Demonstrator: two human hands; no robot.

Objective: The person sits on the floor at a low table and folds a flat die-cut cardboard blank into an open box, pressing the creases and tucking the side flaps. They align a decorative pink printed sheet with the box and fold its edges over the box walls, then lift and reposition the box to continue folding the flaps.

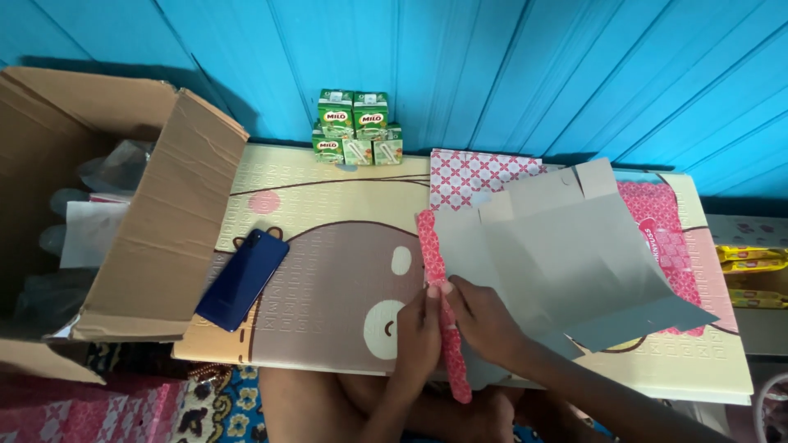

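A flat unfolded cardboard sheet point(566, 262), grey inside and pink-patterned outside, lies on the foam mat point(328, 246). Its narrow pink side flap point(435, 262) is folded up along the left edge. My left hand point(417, 332) and my right hand point(484, 320) meet at this flap, fingertips pinching it near its middle. More pink patterned card point(472, 174) shows behind the grey sheet, and a pink printed panel point(665, 230) shows at the right.
A large open cardboard box point(156, 246) with plastic-wrapped items stands at the left. A dark blue phone point(243, 279) lies on the mat beside it. Several small green drink cartons point(355, 127) are stacked against the blue wall. Yellow packets point(751, 261) lie at the far right.
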